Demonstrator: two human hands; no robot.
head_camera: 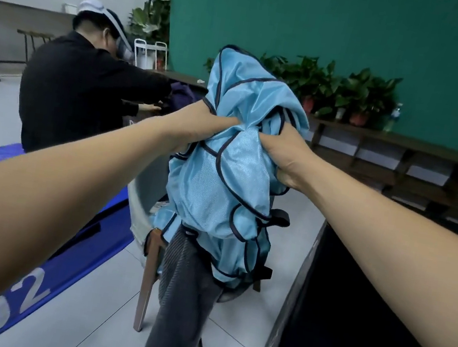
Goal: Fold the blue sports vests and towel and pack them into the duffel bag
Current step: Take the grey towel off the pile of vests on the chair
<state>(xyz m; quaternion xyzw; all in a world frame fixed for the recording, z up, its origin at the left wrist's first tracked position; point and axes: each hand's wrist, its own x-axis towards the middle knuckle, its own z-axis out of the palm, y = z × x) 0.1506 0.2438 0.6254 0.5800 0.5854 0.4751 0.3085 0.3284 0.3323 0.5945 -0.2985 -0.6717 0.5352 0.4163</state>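
Light-blue shiny sports vests with navy piping (222, 172) are hanging as one crumpled bundle in mid-air, straight ahead of me, above a wooden chair (147, 280). I am reading the left hand (195, 129) as gripping the bundle's upper left side, fingers buried in cloth. The right hand (286, 155) is clutching the right side, fingers curled into the folds. A dark grey ribbed towel (180, 300) is draping off the chair just below the vests. A black tabletop (364, 314) is lying to the right and a blue floor mat (67, 255) to the left. A person in black (76, 89) is bending over beyond the mat.
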